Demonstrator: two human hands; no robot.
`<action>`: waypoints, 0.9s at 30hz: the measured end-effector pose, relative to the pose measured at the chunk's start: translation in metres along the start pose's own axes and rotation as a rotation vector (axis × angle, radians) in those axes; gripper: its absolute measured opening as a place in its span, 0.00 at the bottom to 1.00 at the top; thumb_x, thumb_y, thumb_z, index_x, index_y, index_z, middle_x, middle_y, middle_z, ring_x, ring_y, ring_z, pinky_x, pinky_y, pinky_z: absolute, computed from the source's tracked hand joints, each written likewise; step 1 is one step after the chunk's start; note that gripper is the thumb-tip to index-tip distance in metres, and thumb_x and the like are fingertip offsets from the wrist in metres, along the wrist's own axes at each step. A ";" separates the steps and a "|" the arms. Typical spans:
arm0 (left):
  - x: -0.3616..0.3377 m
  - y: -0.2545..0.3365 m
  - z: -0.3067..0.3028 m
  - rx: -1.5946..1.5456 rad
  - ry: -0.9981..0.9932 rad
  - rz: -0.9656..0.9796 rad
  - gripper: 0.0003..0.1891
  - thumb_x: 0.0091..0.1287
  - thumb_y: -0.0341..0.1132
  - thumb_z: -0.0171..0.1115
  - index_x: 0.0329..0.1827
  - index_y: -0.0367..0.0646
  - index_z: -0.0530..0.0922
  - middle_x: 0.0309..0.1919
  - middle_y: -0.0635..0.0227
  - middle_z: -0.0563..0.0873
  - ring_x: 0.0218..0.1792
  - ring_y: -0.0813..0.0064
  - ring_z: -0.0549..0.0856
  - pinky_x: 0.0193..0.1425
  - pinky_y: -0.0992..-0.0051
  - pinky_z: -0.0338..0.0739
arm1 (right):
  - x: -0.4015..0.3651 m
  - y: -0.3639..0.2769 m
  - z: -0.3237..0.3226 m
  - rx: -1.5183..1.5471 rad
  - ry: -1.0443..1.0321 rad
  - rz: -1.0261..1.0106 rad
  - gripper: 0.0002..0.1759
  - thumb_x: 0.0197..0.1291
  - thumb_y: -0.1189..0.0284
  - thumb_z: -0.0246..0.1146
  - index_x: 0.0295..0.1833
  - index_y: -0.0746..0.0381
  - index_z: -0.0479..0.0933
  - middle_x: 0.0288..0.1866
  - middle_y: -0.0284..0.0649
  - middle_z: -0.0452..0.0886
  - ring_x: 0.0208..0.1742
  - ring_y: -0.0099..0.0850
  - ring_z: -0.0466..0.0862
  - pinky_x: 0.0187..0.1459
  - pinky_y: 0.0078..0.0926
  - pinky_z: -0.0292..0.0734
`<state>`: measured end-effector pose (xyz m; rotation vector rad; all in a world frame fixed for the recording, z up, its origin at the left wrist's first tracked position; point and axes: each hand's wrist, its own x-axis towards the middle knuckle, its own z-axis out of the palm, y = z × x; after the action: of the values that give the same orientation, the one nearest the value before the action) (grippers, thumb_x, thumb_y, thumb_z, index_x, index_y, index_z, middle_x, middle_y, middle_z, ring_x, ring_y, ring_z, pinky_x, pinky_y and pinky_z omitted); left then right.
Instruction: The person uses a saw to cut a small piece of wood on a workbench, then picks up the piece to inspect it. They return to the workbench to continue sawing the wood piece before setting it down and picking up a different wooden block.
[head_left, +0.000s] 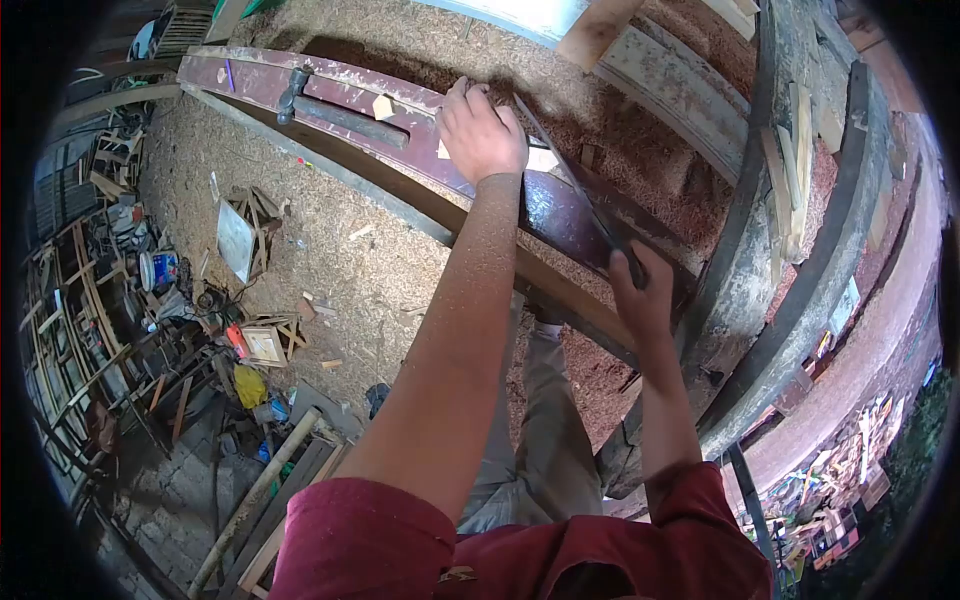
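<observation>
My right hand (pixel 642 285) is wrapped round the dark handle of a long thin saw (pixel 565 165), whose blade points up and to the left. My left hand (pixel 482 132) presses down on a pale wood piece (pixel 541 160) at the edge of a dark red plank (pixel 425 165); its fingers are bent, and the part under the palm is hidden. The blade passes just right of the pale piece. On the plank to the left lie a hammer (pixel 350 120) with a dark handle, a small wood block (pixel 383 107) and a purple pencil (pixel 229 76).
Heavy curved timbers (pixel 745 250) stand close on the right. Sawdust covers the ground (pixel 330 225). Left of me are a small stool (pixel 262 345), a yellow bag (pixel 250 386), wood scraps and clutter. A board (pixel 680 95) lies beyond the plank.
</observation>
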<state>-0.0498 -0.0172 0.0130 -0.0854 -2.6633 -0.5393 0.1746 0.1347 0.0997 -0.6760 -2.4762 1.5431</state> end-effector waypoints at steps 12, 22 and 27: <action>0.000 0.000 0.000 0.000 -0.021 -0.009 0.16 0.66 0.36 0.59 0.54 0.39 0.80 0.66 0.53 0.82 0.70 0.51 0.78 0.81 0.47 0.63 | -0.016 0.017 -0.009 -0.048 0.040 0.086 0.16 0.68 0.68 0.74 0.46 0.74 0.85 0.33 0.45 0.88 0.40 0.29 0.89 0.47 0.29 0.83; 0.005 0.003 -0.008 -0.024 -0.031 0.000 0.23 0.65 0.32 0.60 0.63 0.35 0.77 0.66 0.50 0.82 0.68 0.47 0.78 0.78 0.50 0.65 | -0.019 0.025 0.002 0.031 0.097 0.120 0.20 0.68 0.67 0.76 0.53 0.75 0.85 0.42 0.43 0.91 0.44 0.27 0.89 0.49 0.29 0.84; 0.001 0.003 -0.005 -0.047 -0.024 -0.037 0.25 0.65 0.32 0.60 0.66 0.34 0.76 0.64 0.46 0.82 0.68 0.44 0.78 0.78 0.50 0.66 | -0.038 0.046 -0.010 0.211 0.218 0.254 0.16 0.71 0.69 0.72 0.49 0.75 0.83 0.31 0.33 0.83 0.35 0.18 0.80 0.39 0.23 0.77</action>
<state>-0.0480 -0.0169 0.0189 -0.0565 -2.6805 -0.6172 0.2259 0.1428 0.0683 -1.0890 -2.0997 1.6806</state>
